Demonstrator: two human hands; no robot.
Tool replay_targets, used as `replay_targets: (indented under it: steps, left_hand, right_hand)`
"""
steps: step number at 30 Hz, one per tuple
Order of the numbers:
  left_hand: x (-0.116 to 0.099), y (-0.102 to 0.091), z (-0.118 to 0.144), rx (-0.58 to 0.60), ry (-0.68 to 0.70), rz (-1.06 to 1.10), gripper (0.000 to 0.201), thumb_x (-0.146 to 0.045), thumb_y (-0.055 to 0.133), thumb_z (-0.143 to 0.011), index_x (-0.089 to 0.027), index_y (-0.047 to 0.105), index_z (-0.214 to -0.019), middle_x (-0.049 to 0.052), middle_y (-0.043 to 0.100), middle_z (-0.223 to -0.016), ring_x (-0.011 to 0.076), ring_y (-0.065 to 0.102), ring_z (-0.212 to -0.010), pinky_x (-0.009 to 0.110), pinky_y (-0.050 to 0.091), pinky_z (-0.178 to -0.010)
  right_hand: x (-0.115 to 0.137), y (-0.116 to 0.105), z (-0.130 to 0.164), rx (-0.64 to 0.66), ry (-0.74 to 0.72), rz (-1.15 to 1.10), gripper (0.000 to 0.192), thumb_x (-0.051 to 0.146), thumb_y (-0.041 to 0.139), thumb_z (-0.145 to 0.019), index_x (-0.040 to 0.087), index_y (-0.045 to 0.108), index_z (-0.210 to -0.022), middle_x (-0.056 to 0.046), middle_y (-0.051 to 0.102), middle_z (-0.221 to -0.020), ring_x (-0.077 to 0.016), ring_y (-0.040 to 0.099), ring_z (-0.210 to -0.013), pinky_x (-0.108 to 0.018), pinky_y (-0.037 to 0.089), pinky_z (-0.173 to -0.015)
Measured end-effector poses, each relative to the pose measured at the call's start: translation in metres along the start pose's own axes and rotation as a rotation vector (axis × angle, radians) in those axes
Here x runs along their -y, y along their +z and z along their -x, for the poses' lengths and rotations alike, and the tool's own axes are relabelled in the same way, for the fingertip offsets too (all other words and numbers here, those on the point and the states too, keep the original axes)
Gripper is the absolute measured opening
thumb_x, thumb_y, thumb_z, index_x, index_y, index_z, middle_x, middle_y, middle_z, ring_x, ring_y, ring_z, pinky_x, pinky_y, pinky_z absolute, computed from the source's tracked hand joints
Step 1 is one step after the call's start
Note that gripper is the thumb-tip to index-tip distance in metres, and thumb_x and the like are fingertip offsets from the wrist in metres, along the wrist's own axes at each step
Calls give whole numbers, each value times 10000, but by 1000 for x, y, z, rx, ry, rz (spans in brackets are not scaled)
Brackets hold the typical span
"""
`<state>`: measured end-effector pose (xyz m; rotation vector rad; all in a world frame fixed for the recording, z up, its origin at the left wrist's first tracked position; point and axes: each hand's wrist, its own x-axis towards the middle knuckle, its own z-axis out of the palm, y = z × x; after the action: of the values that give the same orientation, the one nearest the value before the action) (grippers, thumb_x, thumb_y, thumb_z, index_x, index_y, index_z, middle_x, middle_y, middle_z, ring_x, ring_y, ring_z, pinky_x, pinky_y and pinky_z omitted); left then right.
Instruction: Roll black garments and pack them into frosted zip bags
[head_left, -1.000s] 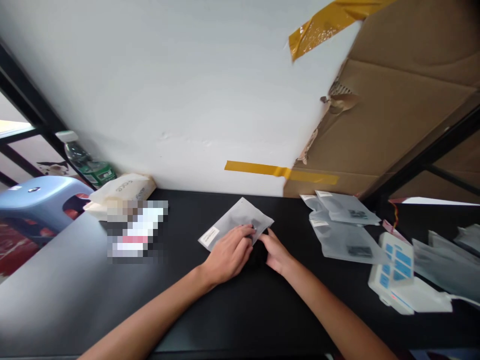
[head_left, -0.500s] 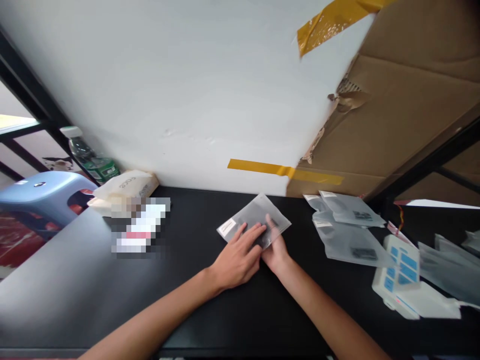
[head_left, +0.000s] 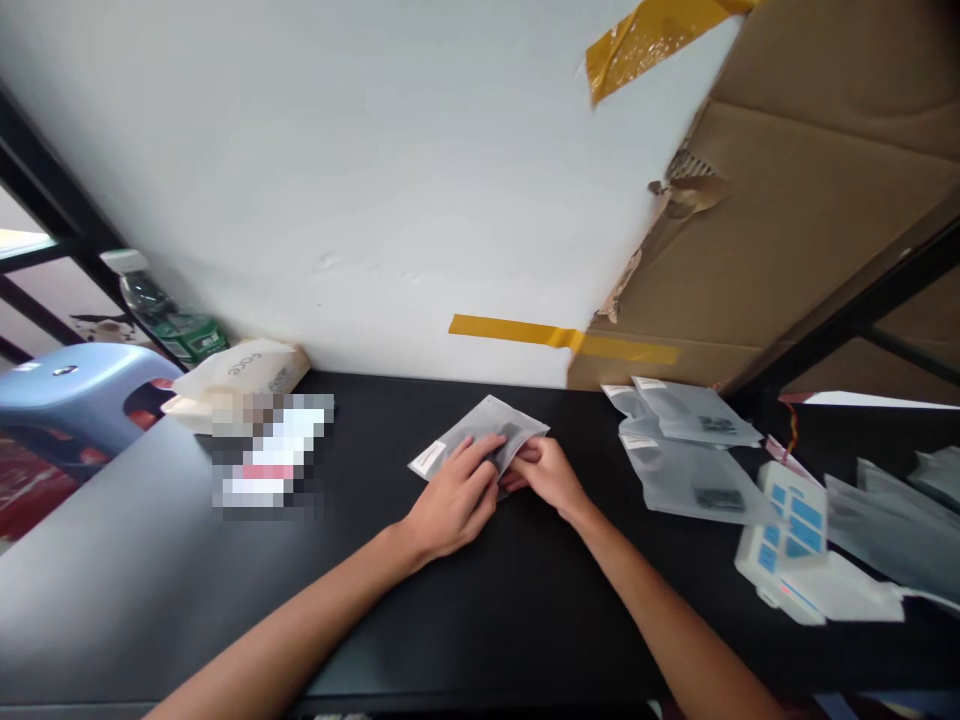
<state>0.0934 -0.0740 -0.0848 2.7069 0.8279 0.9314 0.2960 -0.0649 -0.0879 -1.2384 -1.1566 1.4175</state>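
Both bare forearms reach in from the near edge of the black table and meet a little past its middle. The left hand lies palm down with its fingers loosely curled and pressed onto the near part of a frosted plastic pouch, pinning it flat to the table. The right hand sits just beside it, touching the pouch's right end, its fingers bent in and pinching that edge. The pouch lies tilted, a small white label at its left corner and something dark showing through the plastic; what it is cannot be told. Toward the right edge rests a white device with blue patches, and just beyond it a loose stack of similar frosted pouches. Near the far left corner lie a blurred-out patch and a cream cloth bag, with a green-labelled bottle behind it and a pale blue stool off the left edge. A white board patched with yellow tape and brown cardboard rises along the far edge.
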Motion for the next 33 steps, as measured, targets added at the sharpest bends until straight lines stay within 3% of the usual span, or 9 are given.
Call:
replay_targets:
  steps: [3,5,8,12,17,20,24,29,33]
  left_hand:
    - [1,-1,-1,55,20,-9,148,-186,437,-1003,-170,583,-1013,187,472,-1530,293,392,-1470,569,299,-1232]
    - [4,-5,-4,107,7,2,158,-212,436,-1017,-169,588,-1029,181,460,-1543,293,387,-1475,561,307,-1227]
    - [10,-12,-7,199,21,39,226,-251,440,-1032,-175,572,-1200,164,459,-1552,280,375,-1484,540,316,-1224]
    - [19,-15,-6,212,22,37,454,-317,475,-1032,-188,434,-1465,162,437,-1568,286,326,-1507,536,292,-1232]
    - [31,-12,0,292,119,-6,966,-615,647,-881,-142,216,-1604,210,270,-1633,354,199,-1537,551,250,-1240]
    - [32,-10,0,281,106,-74,781,-479,568,-978,-164,227,-1607,169,275,-1640,336,201,-1537,545,260,-1239]
    - [29,-11,-2,225,81,-99,526,-292,430,-1048,-213,358,-1563,117,364,-1612,296,266,-1522,543,276,-1238]
    - [25,-13,-2,194,122,-33,516,-250,415,-1043,-230,371,-1557,109,383,-1604,287,270,-1525,577,252,-1239]
    - [23,-11,-1,216,170,36,517,-261,399,-1049,-216,361,-1563,131,358,-1613,296,250,-1530,596,236,-1235]
  right_hand:
    - [-3,10,0,78,-47,-102,408,448,847,-693,191,743,-992,-67,783,-907,-246,757,-795,-365,616,-729]
    - [-1,4,1,171,-87,-2,364,421,812,-741,203,757,-1027,-71,784,-949,-255,752,-867,-388,605,-798]
    - [4,-11,3,87,-220,254,214,370,778,-781,222,785,-936,-62,781,-894,-260,746,-849,-400,592,-818]
    - [4,-14,4,-102,-405,389,105,322,766,-793,273,788,-884,-42,765,-893,-252,724,-842,-407,574,-871]
    - [-7,-10,5,25,-523,597,266,273,762,-796,301,780,-1059,-64,727,-1193,-295,670,-1123,-481,484,-1067]
    - [-12,-11,4,112,-527,652,384,269,714,-840,290,725,-1222,-75,669,-1339,-308,612,-1251,-515,428,-1132]
    - [-7,-13,6,137,-522,608,288,290,641,-905,313,750,-1170,-49,683,-1321,-294,613,-1252,-512,416,-1149]
    - [4,-17,7,9,-544,522,217,305,708,-864,340,774,-1067,-39,715,-1223,-285,649,-1167,-478,451,-1114]
    - [-1,-18,4,67,-558,562,182,304,671,-889,314,772,-1040,-61,698,-1243,-293,653,-1147,-462,486,-1049]
